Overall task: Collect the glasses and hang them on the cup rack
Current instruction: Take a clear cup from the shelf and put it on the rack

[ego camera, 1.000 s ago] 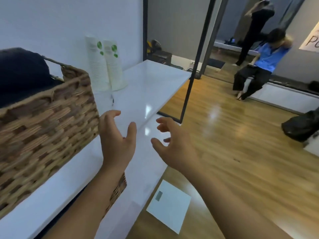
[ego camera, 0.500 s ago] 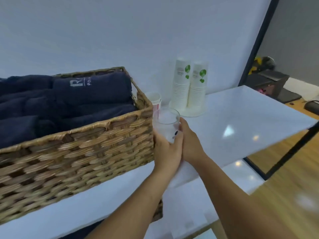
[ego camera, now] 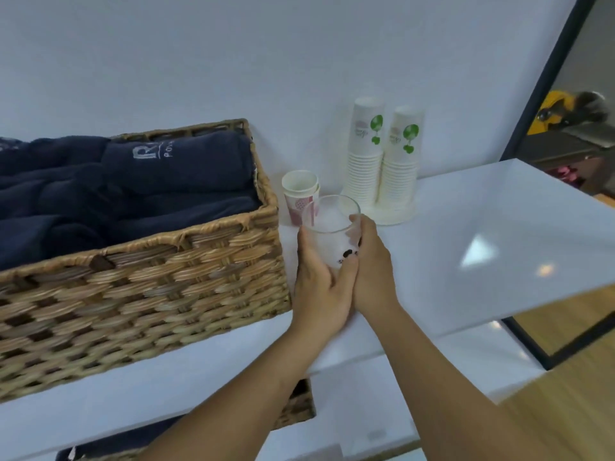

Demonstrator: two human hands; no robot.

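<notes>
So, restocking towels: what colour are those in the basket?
Dark navy towels, clearest in the head view.

A single head-worn wide-angle camera looks forward and down from close above the front edge of a white shelf, facing the pale wall behind it. A wicker basket fills the left side; the shelf's right corner and wood floor fall at the right edge. Both forearms enter from the bottom.
</notes>
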